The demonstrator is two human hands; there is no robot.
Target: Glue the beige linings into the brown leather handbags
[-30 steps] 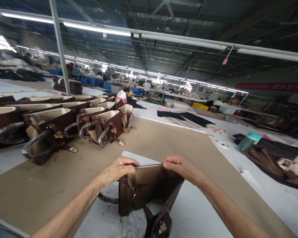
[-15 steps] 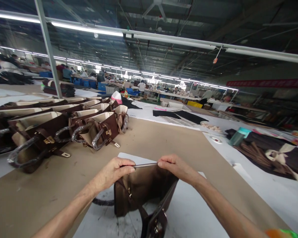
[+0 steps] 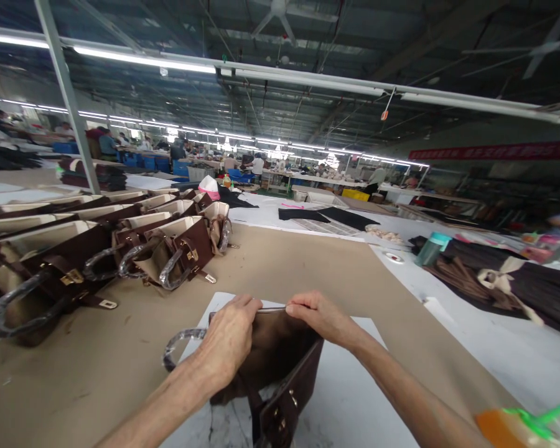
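A dark brown handbag (image 3: 303, 367) stands open on a white sheet (image 3: 354, 398) in front of me, its metal clasp side nearest me. My left hand (image 3: 231, 336) grips the far rim at its left part, the back of the hand turned up and its fingertips partly hidden. With thumb and fingers pinched, my right hand (image 3: 315, 311) holds the same rim further right. A plastic-wrapped handle (image 3: 180, 342) sticks out to the left behind my left wrist. The bag's inside is brown and shadowed.
Several brown handbags (image 3: 191, 249) with wrapped handles stand in rows at the left. To the right are a teal-lidded bottle (image 3: 432, 250), a tape roll (image 3: 394, 257) and dark fabric (image 3: 466, 280). An orange and green object (image 3: 508, 426) lies at the lower right. People work far behind.
My left hand has turned over the rim, its back now facing up, and sits closer to my right hand. The bag has tilted a little, and its left handle shows more. The view has shifted right.
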